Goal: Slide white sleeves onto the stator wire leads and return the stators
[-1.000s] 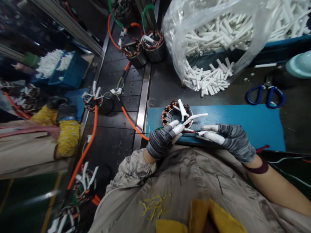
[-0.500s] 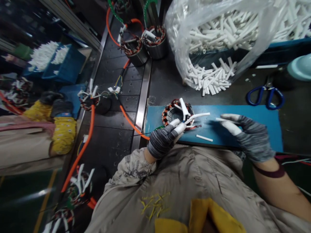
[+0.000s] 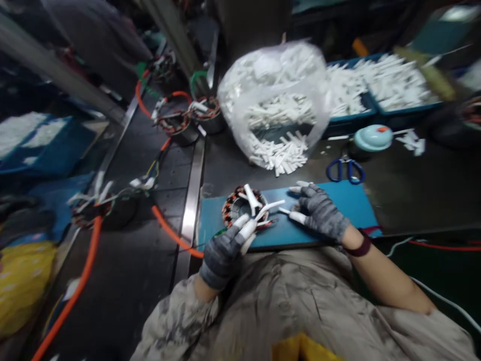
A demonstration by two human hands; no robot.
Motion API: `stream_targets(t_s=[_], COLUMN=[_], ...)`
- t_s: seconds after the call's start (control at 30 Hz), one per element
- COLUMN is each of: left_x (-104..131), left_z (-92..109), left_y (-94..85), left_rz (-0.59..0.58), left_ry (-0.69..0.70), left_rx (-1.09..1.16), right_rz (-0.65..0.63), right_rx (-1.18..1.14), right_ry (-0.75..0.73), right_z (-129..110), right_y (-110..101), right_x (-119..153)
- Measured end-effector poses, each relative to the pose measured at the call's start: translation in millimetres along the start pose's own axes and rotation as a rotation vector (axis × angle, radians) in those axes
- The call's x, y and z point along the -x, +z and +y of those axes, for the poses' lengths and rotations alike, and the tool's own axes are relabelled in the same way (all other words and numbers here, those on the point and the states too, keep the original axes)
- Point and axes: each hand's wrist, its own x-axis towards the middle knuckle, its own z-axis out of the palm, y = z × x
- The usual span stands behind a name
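Note:
A wound motor stator (image 3: 230, 210), a ring of dark and orange windings, lies on the blue mat (image 3: 338, 193). White sleeving stands up from its near side. My left hand (image 3: 225, 250), in a grey glove with white fingertips, is closed at the stator's near right edge. Its thumb and fingers pinch a white sleeved lead (image 3: 271, 205), whose free end points right. My right hand (image 3: 321, 213), gloved alike, is low over the mat to the right. A thin white tube (image 3: 284, 210) sticks out at its thumb tip, the upper fingers spread from the thumb. The exact grip is partly hidden.
Behind the mat sits a clear bag (image 3: 235, 108) spilling cut white tubes. Blue-handled snips (image 3: 355, 173) and a lidded cup (image 3: 372, 138) stand right of it. More stators (image 3: 180, 130) and orange cables (image 3: 169, 230) lie leftward. A co-worker's yellow sleeve (image 3: 24, 281) is at far left.
The view has swung right and up. My right hand has come left and nearer the stator with the thin tube. My left hand still pinches the lead. The loose tube on the mat no longer shows.

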Motion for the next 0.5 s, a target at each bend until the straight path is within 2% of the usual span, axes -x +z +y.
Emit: stream_targets(t_s=[0.1, 0.2, 0.27, 0.37, 0.43, 0.5], left_x=[1.2, -0.4, -1.9, -3.7, -4.3, -4.4], left_z=[-8.3, -13.5, -13.8, -12.5, -11.8, -11.5], left_y=[1.9, 2.3, 1.7, 0.9, 1.1, 1.5], left_rz=[0.010, 0.032, 0.038, 0.052, 0.059, 0.064], left_ry=[0.046, 0.090, 0.109, 0.116, 0.115, 0.116], left_rx=[-0.028, -0.039, -0.052, -0.082, -0.092, -0.098], right_rz=[0.209, 0.359, 0.532, 0.875, 0.935, 0.853], right_rx=[-0.091, -0.089, -0.066, 0.074, 0.175, 0.294], right_ry=[0.105, 0.139, 0.207, 0.426, 0.557, 0.657], right_z=[8.2, 24.2, 46.9, 99.4, 136.1, 164.7], right_y=[-9.8, -36.2, -71.1, -144.9, -193.3, -228.8], right_x=[-28.3, -43.2, -47.0, -54.0, -61.5, -69.7])
